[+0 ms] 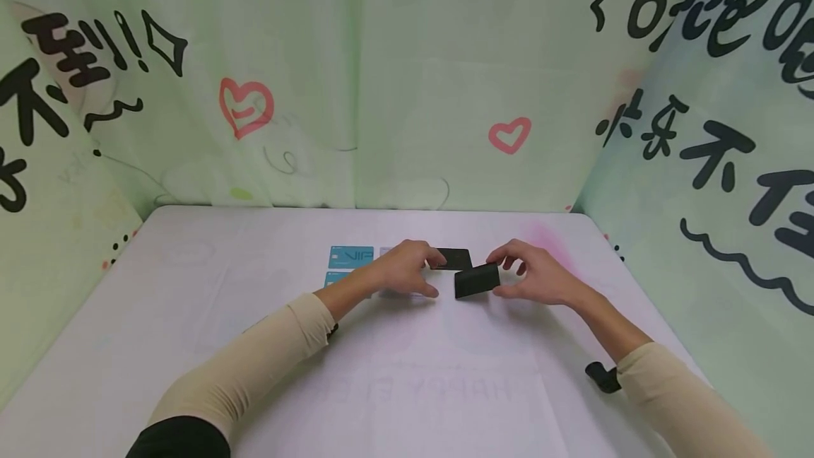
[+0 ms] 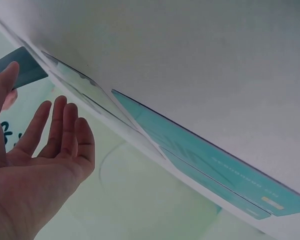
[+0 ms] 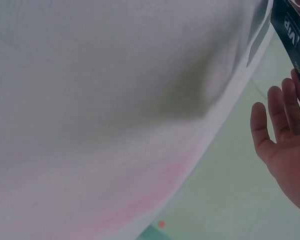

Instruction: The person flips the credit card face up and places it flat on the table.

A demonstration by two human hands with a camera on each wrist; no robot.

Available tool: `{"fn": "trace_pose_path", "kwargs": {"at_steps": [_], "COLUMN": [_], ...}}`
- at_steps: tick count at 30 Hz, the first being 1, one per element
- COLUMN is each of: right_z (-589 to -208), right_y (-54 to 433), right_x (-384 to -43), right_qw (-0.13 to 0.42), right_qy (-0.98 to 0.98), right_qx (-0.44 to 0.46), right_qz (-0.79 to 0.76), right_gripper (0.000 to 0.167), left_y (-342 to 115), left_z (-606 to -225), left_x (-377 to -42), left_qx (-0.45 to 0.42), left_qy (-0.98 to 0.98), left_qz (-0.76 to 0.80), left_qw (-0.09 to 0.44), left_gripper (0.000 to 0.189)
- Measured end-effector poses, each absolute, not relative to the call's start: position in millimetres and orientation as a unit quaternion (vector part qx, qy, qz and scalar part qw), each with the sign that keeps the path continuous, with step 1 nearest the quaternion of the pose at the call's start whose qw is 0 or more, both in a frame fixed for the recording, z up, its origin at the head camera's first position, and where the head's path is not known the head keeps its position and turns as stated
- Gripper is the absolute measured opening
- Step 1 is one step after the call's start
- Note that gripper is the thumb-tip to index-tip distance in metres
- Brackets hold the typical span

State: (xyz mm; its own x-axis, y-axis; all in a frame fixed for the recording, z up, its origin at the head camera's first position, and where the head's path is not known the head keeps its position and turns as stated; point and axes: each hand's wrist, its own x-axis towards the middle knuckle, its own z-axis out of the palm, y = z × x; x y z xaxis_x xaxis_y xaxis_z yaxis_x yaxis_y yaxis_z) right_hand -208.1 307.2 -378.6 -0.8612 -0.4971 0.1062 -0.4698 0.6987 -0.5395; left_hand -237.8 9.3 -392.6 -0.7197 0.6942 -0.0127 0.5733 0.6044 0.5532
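My right hand point(image 1: 537, 276) pinches a black card point(image 1: 477, 281) by its right edge, and the card tilts up over the table. White VIP lettering shows on this black card point(image 3: 292, 35) in the right wrist view, with a fingertip at its corner. To the left, my left hand point(image 1: 405, 268) has thumb and fingers spread apart with nothing between them. Its fingertips reach the left end of another black card point(image 1: 455, 259) lying flat on the table. Under and behind the left hand lie pale cards point(image 2: 92, 89), partly hidden in the head view.
Two blue cards, an upper blue VIP card point(image 1: 352, 256) and a lower blue card point(image 1: 335, 278), lie left of my left hand. A white cloth covers the table point(image 1: 407, 387). Pale green curtains point(image 1: 407, 76) with lettering and hearts stand around its back and sides.
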Motion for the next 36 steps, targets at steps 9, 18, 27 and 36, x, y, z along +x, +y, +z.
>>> {"fn": "trace_pose_path", "kwargs": {"at_steps": [9,18,27,36], "right_z": [-372,-366,-362,-363], "right_y": [311,313,311,307], "right_x": [-209,-212,-214,-214], "right_qw": [0.036,0.035,0.04,0.049], "right_qy": [0.921,0.919,0.916,0.914], "right_qx": [-0.25,-0.245,-0.249,-0.252], "right_qz": [-0.295,-0.308,-0.311,-0.313], "right_gripper": [0.053,0.053,0.052,0.057], "left_y": [7,6,4,1], "left_z": [-390,-391,-390,-391], "left_x": [-236,-237,-239,-240], "left_qx": [0.343,0.341,0.353,0.351], "left_qy": [0.891,0.891,0.886,0.885], "left_qz": [0.269,0.271,0.272,0.279], "left_qw": [0.127,0.13,0.124,0.126], "left_gripper": [0.056,0.055,0.052,0.052]}}
